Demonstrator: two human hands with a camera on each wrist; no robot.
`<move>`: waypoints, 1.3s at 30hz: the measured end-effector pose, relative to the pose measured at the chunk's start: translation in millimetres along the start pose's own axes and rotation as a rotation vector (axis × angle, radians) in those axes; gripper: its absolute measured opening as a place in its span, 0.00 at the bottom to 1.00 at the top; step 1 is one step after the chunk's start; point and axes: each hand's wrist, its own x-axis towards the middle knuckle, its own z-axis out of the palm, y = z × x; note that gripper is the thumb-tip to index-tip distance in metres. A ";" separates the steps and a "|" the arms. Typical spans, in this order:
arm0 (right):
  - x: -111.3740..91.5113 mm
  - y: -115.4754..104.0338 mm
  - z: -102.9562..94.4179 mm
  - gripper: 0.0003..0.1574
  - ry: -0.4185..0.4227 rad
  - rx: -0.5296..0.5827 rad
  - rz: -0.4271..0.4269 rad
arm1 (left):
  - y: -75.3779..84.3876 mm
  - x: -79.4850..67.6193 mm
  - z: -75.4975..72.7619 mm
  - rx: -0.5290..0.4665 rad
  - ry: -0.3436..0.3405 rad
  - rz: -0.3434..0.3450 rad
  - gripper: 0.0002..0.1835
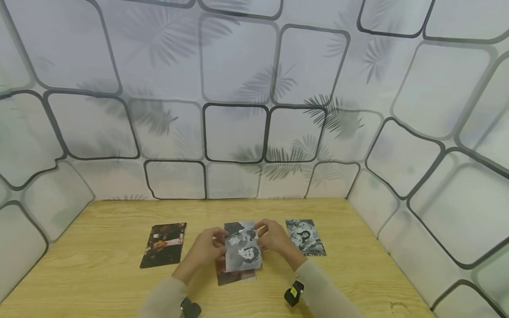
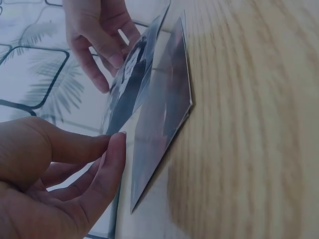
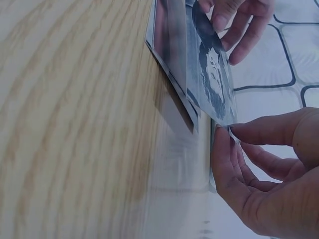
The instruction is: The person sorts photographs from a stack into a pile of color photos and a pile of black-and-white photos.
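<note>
Both hands hold a black-and-white photo (image 1: pixel 243 249) by its two side edges, above the middle of the table. The left hand (image 1: pixel 207 245) pinches its left edge between thumb and forefinger, as the left wrist view shows up close. My right hand (image 1: pixel 274 238) pinches the opposite edge in the same way, thumb on top. Underneath lies a small stack of colour photos (image 1: pixel 236 277), mostly covered by the held photo in the head view. In the left wrist view a gap shows between the held photo (image 2: pixel 130 82) and the stack (image 2: pixel 164 114).
A dark colour photo pile (image 1: pixel 164 245) lies to the left on the wooden table (image 1: pixel 103 274). Another black-and-white photo (image 1: pixel 305 237) lies to the right. Patterned fabric walls (image 1: pixel 234 132) rise behind the table and at both sides.
</note>
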 end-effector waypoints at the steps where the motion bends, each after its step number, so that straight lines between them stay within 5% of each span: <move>1: 0.4 0.7 -1.4 0.26 0.006 -0.006 -0.001 | 0.9 2.0 1.6 0.001 0.003 -0.001 0.23; 14: 3.8 10.7 -24.0 0.25 0.048 -0.035 -0.005 | 5.9 25.2 23.0 0.082 0.006 0.047 0.23; 21: 5.6 22.5 -35.4 0.24 0.101 -0.082 0.004 | 13.8 37.0 37.1 -0.002 -0.059 0.072 0.24; 33: 5.9 32.8 -60.4 0.24 0.152 -0.124 0.023 | 32.5 51.0 57.3 0.034 -0.102 0.124 0.23; 39: 8.5 39.6 -76.4 0.25 0.183 -0.161 0.008 | 38.5 57.0 72.3 -0.048 -0.122 0.079 0.24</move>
